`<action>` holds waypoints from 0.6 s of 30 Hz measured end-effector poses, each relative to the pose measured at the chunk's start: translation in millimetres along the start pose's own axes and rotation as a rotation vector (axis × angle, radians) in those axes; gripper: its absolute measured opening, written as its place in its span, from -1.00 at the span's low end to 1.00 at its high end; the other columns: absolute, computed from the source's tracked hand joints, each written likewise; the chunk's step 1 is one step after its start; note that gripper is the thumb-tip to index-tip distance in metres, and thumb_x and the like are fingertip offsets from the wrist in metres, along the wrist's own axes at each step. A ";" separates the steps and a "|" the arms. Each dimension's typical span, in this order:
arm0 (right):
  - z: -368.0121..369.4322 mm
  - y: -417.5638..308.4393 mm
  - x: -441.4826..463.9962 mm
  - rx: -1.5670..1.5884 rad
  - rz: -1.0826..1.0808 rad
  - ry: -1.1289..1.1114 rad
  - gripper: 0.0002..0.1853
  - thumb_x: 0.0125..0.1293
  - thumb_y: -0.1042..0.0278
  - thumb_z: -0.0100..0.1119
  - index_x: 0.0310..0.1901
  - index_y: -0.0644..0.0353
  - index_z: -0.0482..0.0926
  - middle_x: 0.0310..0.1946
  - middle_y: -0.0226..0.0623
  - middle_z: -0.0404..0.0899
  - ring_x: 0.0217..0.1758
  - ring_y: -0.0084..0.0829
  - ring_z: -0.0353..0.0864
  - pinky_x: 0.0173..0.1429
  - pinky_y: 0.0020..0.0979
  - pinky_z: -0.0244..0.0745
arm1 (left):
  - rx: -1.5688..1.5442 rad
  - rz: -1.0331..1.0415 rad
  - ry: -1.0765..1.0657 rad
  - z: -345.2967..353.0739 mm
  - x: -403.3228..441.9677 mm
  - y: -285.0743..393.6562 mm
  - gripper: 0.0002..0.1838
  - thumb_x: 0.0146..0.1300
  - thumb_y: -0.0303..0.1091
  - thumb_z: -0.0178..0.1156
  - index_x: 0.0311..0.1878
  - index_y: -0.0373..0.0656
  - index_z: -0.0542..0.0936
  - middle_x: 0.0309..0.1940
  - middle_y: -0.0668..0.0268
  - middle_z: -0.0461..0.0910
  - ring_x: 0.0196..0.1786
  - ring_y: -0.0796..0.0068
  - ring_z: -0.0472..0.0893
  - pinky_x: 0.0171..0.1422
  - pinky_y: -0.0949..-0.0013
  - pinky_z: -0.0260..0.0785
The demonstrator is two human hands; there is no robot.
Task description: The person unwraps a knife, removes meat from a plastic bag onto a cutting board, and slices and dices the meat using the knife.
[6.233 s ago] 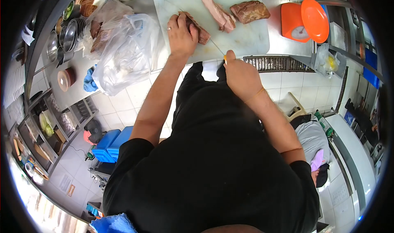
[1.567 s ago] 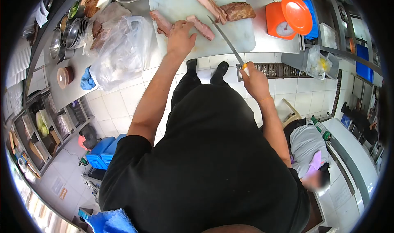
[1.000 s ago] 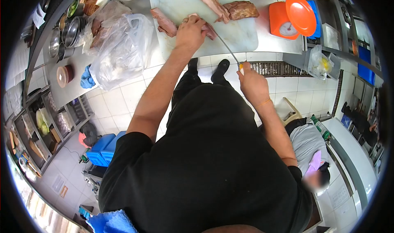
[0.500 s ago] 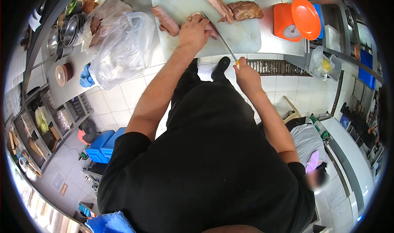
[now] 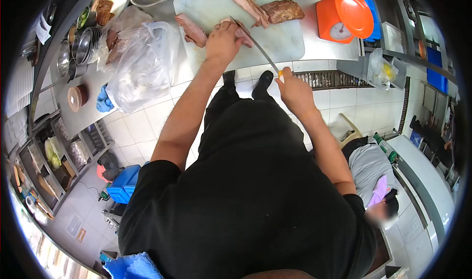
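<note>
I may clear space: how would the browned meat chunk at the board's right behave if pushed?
The browned meat chunk looks thick, so probably firm rather than floppy. Its long, blocky shape suggests sliding more than rolling.

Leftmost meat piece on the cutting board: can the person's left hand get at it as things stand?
Probably yes: the left hand is close beside the leftmost meat piece, with nothing visible between, though it would have to leave the middle piece at the knife.
</note>
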State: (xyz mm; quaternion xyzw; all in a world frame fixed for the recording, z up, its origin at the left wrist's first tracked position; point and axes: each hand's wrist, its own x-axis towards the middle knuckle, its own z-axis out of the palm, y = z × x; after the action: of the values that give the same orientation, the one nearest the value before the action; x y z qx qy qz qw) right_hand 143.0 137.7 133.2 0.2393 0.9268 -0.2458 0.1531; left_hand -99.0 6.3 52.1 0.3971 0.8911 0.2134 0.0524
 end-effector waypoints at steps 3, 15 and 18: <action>2.4 0.9 -9.4 -0.016 0.007 -0.031 -0.65 0.63 0.12 0.13 0.10 0.29 0.40 -0.38 0.07 0.74 -0.27 0.19 0.77 -0.17 0.17 0.63 | -0.012 0.028 0.021 0.6 -0.6 -1.4 -0.52 0.19 -0.21 0.57 0.17 -0.09 0.71 0.18 0.24 0.67 0.28 0.05 0.65 0.33 0.07 0.59; 40.1 -12.7 52.1 -0.038 -0.040 0.025 -0.57 0.65 0.14 0.06 0.24 0.39 0.36 -0.32 0.08 0.76 -0.25 0.18 0.79 -0.16 0.13 0.67 | 0.024 0.007 -0.023 -1.3 -0.4 3.6 -0.54 0.24 -0.24 0.52 0.18 -0.14 0.70 0.22 0.20 0.66 0.27 0.04 0.64 0.35 0.05 0.55; 30.0 -17.5 57.6 -0.006 -0.021 -0.005 -0.58 0.64 0.15 0.06 0.23 0.37 0.37 -0.29 0.10 0.77 -0.23 0.18 0.79 -0.12 0.16 0.66 | 0.009 0.032 0.001 -0.8 -0.2 2.1 -0.54 0.23 -0.25 0.53 0.18 -0.14 0.71 0.20 0.20 0.67 0.26 0.04 0.65 0.35 0.05 0.55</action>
State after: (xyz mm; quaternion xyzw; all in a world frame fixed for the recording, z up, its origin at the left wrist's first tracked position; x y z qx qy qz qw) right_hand 90.6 129.7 91.8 0.2284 0.9296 -0.2453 0.1533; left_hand -97.6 7.2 53.7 0.4116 0.8856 0.2102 0.0469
